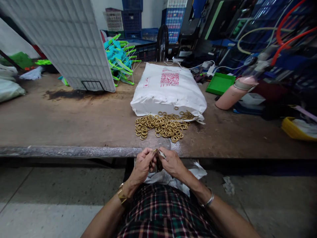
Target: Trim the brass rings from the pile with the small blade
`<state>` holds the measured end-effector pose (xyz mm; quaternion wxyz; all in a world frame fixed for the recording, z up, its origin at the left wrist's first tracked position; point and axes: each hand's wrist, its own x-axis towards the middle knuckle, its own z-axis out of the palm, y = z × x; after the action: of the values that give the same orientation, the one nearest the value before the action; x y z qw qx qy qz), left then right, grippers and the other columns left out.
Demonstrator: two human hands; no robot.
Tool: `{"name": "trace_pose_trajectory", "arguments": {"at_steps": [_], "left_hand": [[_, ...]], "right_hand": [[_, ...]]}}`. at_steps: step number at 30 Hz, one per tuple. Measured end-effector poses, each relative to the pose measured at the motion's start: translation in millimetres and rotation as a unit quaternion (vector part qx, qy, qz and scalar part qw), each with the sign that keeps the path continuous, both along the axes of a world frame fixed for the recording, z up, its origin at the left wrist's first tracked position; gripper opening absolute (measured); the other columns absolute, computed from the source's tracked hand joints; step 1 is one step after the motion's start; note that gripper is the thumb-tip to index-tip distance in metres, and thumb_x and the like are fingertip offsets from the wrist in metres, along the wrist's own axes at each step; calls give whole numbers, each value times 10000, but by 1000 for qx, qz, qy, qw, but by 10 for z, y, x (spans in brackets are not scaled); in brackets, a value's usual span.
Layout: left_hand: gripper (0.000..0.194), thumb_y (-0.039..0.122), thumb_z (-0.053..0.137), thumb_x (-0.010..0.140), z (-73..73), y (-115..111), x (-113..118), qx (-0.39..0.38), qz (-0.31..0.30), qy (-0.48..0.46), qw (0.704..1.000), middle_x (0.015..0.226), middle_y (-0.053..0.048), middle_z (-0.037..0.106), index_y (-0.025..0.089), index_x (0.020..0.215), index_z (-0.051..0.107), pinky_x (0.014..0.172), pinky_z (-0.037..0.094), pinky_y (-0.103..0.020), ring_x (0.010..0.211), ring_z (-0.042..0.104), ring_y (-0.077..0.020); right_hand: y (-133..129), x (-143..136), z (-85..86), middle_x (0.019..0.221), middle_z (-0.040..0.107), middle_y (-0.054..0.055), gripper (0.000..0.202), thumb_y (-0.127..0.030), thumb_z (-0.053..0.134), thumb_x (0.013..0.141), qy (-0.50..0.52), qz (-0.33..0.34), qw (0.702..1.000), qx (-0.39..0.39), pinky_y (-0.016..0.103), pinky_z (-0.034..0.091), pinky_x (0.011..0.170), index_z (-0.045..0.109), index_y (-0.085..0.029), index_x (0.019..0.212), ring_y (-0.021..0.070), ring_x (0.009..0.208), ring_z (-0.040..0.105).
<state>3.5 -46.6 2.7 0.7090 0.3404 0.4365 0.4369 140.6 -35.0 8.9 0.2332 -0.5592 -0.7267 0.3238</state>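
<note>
My left hand (145,162) is closed in a pinch on a brass-coloured ring (155,151), just in front of the table's near edge. Facing it, my right hand (174,162) grips a small, pale, blade-like tool (162,154) whose exact kind is unclear. The fingertips of both hands meet around the ring. Beyond them, a pile of brass-coloured rings (160,126) lies on the table against a white sack (170,86) with red print. A few rings rest on the sack's lower side. Below my hands, a white plastic bag (163,178) lies across my lap, with dark contents partly hidden.
On the brown table (49,125) stand a tilted white ribbed panel (71,43), green and blue plastic pieces (121,62), a green tray (220,83), a pink bottle (234,94) and a yellow basket (298,129). Red hoses (279,36) hang at right. Stacked crates (131,23) stand behind.
</note>
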Motion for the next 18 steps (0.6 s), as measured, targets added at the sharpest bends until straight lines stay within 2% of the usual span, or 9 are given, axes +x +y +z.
{"name": "trace_pose_trajectory", "arguments": {"at_steps": [9, 15, 18], "left_hand": [[358, 515, 526, 736, 25, -5, -13, 40, -8, 90, 995, 540, 58, 476, 167, 704, 451, 372, 283, -154, 396, 381, -34], [383, 539, 530, 720, 48, -21, -15, 52, -9, 100, 994, 506, 58, 456, 171, 675, 436, 385, 283, -171, 394, 374, -45], [361, 517, 516, 746, 88, -70, -21, 70, -14, 85, 994, 493, 63, 430, 174, 668, 432, 385, 278, -176, 390, 351, -45]], "right_hand": [[8, -5, -12, 663, 608, 27, 239, -111, 393, 682, -146, 42, 988, 23, 236, 269, 550, 537, -181, 859, 129, 565, 486], [-17, -44, 101, 722, 632, 58, 285, -126, 399, 693, -231, 45, 972, -6, 256, 260, 554, 515, -160, 950, 154, 607, 526], [-29, -41, 101, 742, 639, 63, 276, -131, 399, 710, -245, 42, 969, -3, 260, 263, 559, 509, -166, 961, 158, 628, 545]]}}
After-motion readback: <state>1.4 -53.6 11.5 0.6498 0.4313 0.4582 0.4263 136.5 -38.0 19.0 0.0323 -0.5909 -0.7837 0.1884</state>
